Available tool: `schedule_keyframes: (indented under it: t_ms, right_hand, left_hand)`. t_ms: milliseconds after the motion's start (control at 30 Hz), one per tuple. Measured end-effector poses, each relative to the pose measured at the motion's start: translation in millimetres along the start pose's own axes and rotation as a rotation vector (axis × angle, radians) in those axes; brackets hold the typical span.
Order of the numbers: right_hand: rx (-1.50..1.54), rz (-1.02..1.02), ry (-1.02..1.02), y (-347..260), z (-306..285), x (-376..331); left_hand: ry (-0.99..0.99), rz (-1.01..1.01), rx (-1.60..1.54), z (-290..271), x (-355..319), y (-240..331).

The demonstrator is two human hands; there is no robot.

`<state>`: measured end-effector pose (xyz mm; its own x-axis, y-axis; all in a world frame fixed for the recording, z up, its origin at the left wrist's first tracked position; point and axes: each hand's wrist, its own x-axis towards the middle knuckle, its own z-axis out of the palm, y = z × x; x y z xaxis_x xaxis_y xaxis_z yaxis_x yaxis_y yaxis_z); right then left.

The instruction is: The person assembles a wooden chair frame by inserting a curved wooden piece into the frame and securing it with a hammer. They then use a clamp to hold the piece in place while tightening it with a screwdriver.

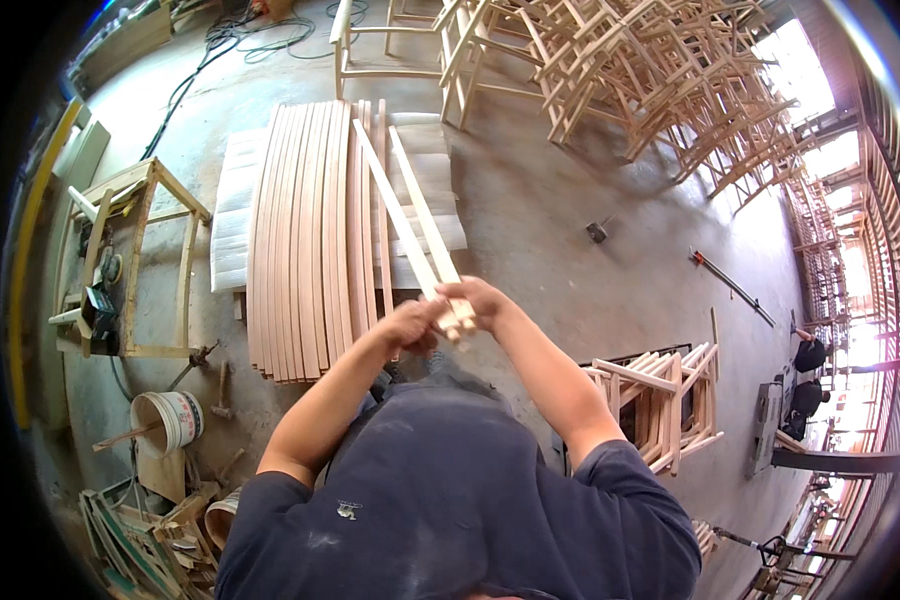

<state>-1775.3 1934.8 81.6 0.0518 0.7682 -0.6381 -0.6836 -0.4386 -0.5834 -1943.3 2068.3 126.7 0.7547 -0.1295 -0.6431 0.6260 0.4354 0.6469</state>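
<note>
Two pale wooden strips, the left one (395, 215) and the right one (425, 210), slant away from me side by side, their near ends close together in front of my body. My left hand (410, 325) is closed at the near end of the strips. Around the same ends curl the fingers of my right hand (480, 302). Which fingers bear on which strip is partly hidden. Beyond and left of my hands lies a row of long reddish-brown wooden slats (300, 235) on pale sheeting (235, 215).
Stacked wooden chair frames (620, 75) fill the far right. At left stand a wooden stand (188, 270), a white bucket (178, 420) and a hammer (222, 390). More frames (675, 400) sit by my right elbow. A long clamp (730, 285) lies on the floor; people (808, 355) are farther right.
</note>
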Motion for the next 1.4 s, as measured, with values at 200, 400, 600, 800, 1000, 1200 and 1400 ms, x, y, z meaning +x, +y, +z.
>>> schedule_keyframes:
  t_ms: [200, 400, 600, 800, 1000, 1200, 1400]
  right_hand:
    - [-0.219, 0.038, 0.256, 73.3, -32.1, -158.6]
    - [-0.787, 0.45, 0.429, 108.1, 26.3, -304.1]
    - [-0.765, 0.392, 0.489, 118.6, 53.8, -387.5]
    - [-0.714, 0.31, 0.524, 125.9, -11.2, -422.8]
    - [-0.52, 0.215, 0.593, 133.8, -100.3, -481.0]
    - [-0.371, 0.077, 0.713, 179.1, -155.4, -516.8]
    - [-0.426, 0.221, 0.964, 197.6, -168.6, -517.6]
  left_hand:
    - [-0.144, -0.13, 0.078, 18.8, 51.1, -58.3]
    - [0.14, -0.273, -0.578, -0.9, 164.7, -161.8]
    - [-0.048, -0.031, -0.989, 53.3, 199.9, -167.8]
    - [0.085, -0.082, -0.772, 77.5, 250.5, -192.7]
    - [0.193, -0.119, -0.581, 146.8, 315.6, -133.8]
    - [0.136, -0.295, -0.402, 228.2, 372.8, -67.3]
    - [0.053, -0.392, 0.115, 286.5, 464.4, -44.1]
